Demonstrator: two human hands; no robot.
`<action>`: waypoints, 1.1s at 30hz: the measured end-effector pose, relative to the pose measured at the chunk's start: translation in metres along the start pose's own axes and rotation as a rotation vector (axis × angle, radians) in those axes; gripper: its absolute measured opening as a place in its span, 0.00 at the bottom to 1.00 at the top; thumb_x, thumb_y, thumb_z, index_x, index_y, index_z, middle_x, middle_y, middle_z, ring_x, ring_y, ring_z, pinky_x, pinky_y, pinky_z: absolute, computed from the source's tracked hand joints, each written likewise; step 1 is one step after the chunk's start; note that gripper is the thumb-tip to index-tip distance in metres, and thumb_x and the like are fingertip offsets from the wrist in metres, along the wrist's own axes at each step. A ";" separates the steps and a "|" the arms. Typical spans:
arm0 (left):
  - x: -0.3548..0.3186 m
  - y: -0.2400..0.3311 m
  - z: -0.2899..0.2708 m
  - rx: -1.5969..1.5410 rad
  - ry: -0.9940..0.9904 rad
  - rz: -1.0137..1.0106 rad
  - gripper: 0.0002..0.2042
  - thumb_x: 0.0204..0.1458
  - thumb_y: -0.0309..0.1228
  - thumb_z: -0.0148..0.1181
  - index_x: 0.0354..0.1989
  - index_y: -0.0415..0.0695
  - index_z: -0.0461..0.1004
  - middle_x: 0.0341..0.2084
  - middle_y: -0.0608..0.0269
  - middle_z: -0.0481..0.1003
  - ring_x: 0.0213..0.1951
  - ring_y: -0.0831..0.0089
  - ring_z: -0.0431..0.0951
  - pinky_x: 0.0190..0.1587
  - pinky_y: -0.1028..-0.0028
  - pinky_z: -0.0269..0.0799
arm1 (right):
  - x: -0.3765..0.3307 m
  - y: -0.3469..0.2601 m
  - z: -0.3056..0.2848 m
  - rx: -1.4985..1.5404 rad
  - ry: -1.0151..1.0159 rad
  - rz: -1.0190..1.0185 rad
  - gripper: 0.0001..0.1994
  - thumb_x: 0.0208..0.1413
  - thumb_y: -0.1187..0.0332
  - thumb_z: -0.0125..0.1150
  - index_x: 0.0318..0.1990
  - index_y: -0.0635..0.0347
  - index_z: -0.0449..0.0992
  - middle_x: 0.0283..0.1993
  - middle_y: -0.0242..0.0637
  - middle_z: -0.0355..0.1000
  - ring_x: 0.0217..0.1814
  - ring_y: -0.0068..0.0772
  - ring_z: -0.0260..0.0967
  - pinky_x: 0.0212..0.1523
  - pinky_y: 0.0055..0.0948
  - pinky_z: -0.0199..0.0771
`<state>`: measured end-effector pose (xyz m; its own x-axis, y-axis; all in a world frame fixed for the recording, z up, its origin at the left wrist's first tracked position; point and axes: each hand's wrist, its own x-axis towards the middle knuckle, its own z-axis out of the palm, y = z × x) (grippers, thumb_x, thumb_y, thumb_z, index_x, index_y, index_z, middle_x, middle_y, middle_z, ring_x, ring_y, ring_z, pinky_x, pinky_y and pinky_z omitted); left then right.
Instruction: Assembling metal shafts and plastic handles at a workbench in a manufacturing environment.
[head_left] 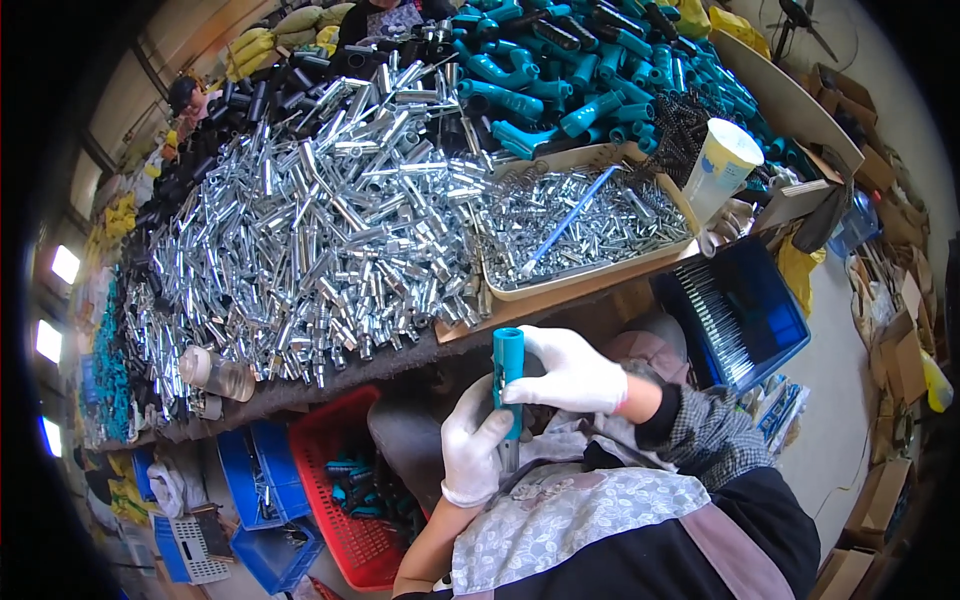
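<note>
A teal plastic tubular housing (509, 350) stands roughly upright in front of my lap, past the table's near edge. From its lower end a silvery metal tube (509, 457) sticks out. My left hand (474, 450), in a white glove, is closed round the lower part from the left. Coming from the right, my white-gloved right hand (575, 375) is closed on the upper part, its thumb lying across the front. Fingers and thumbs cover the middle, so small details there are hidden.
A large heap of metal tubes (320, 210) covers the table. Beside it stands a tray (590, 281) of small metal parts with a blue stick. Teal housings (515, 100) are piled behind. A cup (722, 165), a blue bin (790, 335) and a red basket (340, 540) are nearby.
</note>
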<state>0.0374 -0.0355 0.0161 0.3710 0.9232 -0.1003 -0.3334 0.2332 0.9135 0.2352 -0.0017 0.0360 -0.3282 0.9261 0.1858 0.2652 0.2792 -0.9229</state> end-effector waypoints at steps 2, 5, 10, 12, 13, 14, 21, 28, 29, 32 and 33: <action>0.003 0.002 -0.003 -0.193 -0.026 -0.080 0.30 0.57 0.35 0.63 0.64 0.30 0.61 0.46 0.50 0.75 0.39 0.69 0.79 0.38 0.71 0.79 | 0.011 -0.007 -0.027 -0.377 -0.013 -0.197 0.19 0.50 0.56 0.70 0.44 0.59 0.77 0.40 0.47 0.76 0.44 0.52 0.75 0.45 0.40 0.75; 0.003 0.005 -0.002 -0.277 -0.021 -0.096 0.37 0.55 0.43 0.67 0.65 0.31 0.57 0.44 0.49 0.74 0.36 0.67 0.79 0.32 0.72 0.80 | 0.044 0.009 -0.078 -0.890 0.253 -0.308 0.06 0.48 0.72 0.61 0.35 0.55 0.80 0.34 0.41 0.73 0.40 0.47 0.73 0.40 0.44 0.73; -0.002 0.000 -0.004 -0.214 -0.014 -0.103 0.34 0.56 0.38 0.64 0.64 0.28 0.59 0.47 0.46 0.75 0.38 0.67 0.79 0.37 0.71 0.79 | 0.079 0.038 -0.127 -1.277 0.096 -0.249 0.04 0.45 0.73 0.63 0.30 0.55 0.81 0.37 0.43 0.71 0.44 0.48 0.72 0.43 0.44 0.72; -0.004 0.000 -0.005 -0.198 -0.018 -0.099 0.33 0.56 0.37 0.64 0.64 0.27 0.59 0.48 0.46 0.75 0.38 0.67 0.79 0.37 0.71 0.79 | 0.079 0.036 -0.134 -1.321 0.006 -0.262 0.03 0.45 0.73 0.63 0.29 0.55 0.80 0.36 0.43 0.71 0.44 0.48 0.72 0.43 0.44 0.73; -0.005 0.000 -0.007 -0.183 -0.007 -0.099 0.33 0.56 0.37 0.63 0.64 0.27 0.59 0.48 0.46 0.75 0.39 0.67 0.79 0.37 0.71 0.79 | 0.079 0.035 -0.135 -1.341 0.006 -0.303 0.04 0.45 0.73 0.62 0.31 0.56 0.79 0.36 0.42 0.71 0.42 0.46 0.73 0.41 0.43 0.73; -0.007 0.000 -0.009 -0.176 -0.001 -0.090 0.33 0.56 0.36 0.63 0.64 0.27 0.60 0.47 0.46 0.75 0.39 0.67 0.79 0.37 0.71 0.79 | 0.075 0.027 -0.137 -1.350 0.030 -0.326 0.05 0.45 0.73 0.62 0.32 0.55 0.78 0.36 0.41 0.71 0.41 0.45 0.73 0.40 0.42 0.74; -0.006 -0.001 -0.012 -0.151 0.011 -0.108 0.33 0.57 0.37 0.63 0.64 0.27 0.60 0.47 0.46 0.75 0.39 0.67 0.79 0.38 0.71 0.79 | 0.055 -0.003 -0.183 -1.426 0.582 -0.581 0.03 0.45 0.73 0.57 0.29 0.54 0.74 0.33 0.36 0.66 0.37 0.42 0.70 0.38 0.38 0.71; -0.004 -0.002 -0.007 -0.070 -0.045 -0.088 0.33 0.56 0.39 0.65 0.63 0.28 0.62 0.48 0.47 0.76 0.39 0.67 0.80 0.39 0.71 0.78 | 0.082 0.052 -0.256 -1.730 0.503 0.454 0.07 0.54 0.69 0.61 0.36 0.57 0.84 0.43 0.42 0.78 0.43 0.44 0.79 0.41 0.41 0.80; -0.005 -0.003 -0.008 -0.062 -0.032 -0.087 0.33 0.56 0.39 0.65 0.63 0.28 0.62 0.48 0.47 0.76 0.39 0.67 0.80 0.39 0.71 0.78 | 0.087 0.047 -0.252 -1.714 0.447 0.519 0.08 0.55 0.69 0.60 0.37 0.56 0.84 0.43 0.42 0.79 0.44 0.44 0.79 0.42 0.40 0.80; -0.005 -0.001 -0.012 -0.038 -0.011 -0.095 0.33 0.56 0.39 0.65 0.63 0.28 0.62 0.48 0.47 0.76 0.39 0.68 0.80 0.39 0.71 0.78 | 0.101 0.045 -0.249 -1.771 0.437 0.507 0.09 0.54 0.67 0.59 0.35 0.54 0.86 0.37 0.40 0.82 0.44 0.42 0.79 0.41 0.38 0.79; -0.004 -0.002 -0.013 -0.037 -0.010 -0.093 0.33 0.56 0.39 0.65 0.63 0.28 0.62 0.48 0.47 0.76 0.39 0.68 0.80 0.39 0.71 0.78 | 0.105 0.045 -0.249 -1.789 0.438 0.451 0.09 0.54 0.67 0.59 0.34 0.53 0.86 0.35 0.39 0.82 0.44 0.41 0.79 0.40 0.38 0.78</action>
<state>0.0255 -0.0354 0.0100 0.4106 0.8939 -0.1801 -0.3287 0.3293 0.8851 0.4386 0.1710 0.0978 0.1699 0.9051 0.3898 0.8467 -0.3364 0.4121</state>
